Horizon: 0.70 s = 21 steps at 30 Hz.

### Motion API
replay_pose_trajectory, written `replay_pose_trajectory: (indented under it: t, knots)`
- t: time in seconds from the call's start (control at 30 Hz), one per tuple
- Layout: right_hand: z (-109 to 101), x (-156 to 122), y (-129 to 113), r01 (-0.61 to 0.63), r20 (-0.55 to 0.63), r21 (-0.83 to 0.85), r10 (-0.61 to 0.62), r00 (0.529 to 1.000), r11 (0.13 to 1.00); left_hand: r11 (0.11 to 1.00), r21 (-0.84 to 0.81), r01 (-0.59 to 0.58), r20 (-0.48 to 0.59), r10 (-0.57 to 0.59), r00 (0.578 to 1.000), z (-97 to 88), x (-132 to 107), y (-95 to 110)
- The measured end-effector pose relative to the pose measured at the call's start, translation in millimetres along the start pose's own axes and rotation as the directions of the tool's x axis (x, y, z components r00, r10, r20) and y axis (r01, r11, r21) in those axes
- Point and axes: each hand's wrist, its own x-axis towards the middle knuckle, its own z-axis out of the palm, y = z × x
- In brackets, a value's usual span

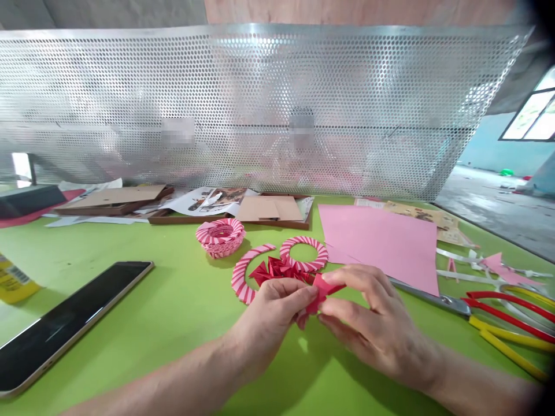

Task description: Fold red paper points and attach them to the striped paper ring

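Between my hands is a small folded piece of red and pink paper [319, 294], held above the green table. My left hand [277, 309] pinches its left side between thumb and fingers. On its right side, the fingers of my right hand [373, 320] close on the upper edge, with the lower fingers bent beneath. Just behind lie several folded red paper pieces [277, 269] in a heap. Around them are a striped pink paper ring [323, 254] and a curved striped paper strip [240, 277]. A woven pink paper basket [220, 238] stands farther back to the left.
A phone [73, 323] lies at left beside a yellow packet [15, 280]. Pink paper sheets [381, 240] and scissors with red and yellow handles [481, 312] are at right. Cardboard and trays [195, 219] line the back, before a perforated metal screen [260, 104].
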Motion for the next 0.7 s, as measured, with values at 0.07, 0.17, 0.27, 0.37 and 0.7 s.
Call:
replay_pose_trajectory:
  t: [0.07,0.17,0.27,0.37,0.7]
  knots:
    - [0.4,0.1,0.8,0.049,-0.037,-0.055,-0.051,0.998,0.997,1.000,0.007,-0.013,0.013,0.012,1.000,0.7,-0.7,-0.6]
    - [0.3,-0.6,4.0,0.072,-0.060,-0.090,-0.077,0.995,0.993,1.000,0.024,-0.019,0.034,0.018,0.999,0.5,-1.2,-1.8]
    - [-0.8,-1.6,6.3,0.062,-0.060,-0.089,-0.067,0.996,0.994,0.999,0.033,-0.026,0.038,0.025,0.999,-0.2,-1.6,-2.1]
    - [-1.0,-1.8,6.2,0.036,-0.054,-0.069,-0.040,0.998,0.997,0.999,0.043,-0.033,0.034,0.032,0.999,-0.7,-1.7,-1.5]
    - [2.3,0.2,3.0,0.079,-0.062,-0.092,-0.085,0.995,0.993,0.997,0.066,-0.037,0.038,0.034,0.999,0.8,-1.5,-3.6]
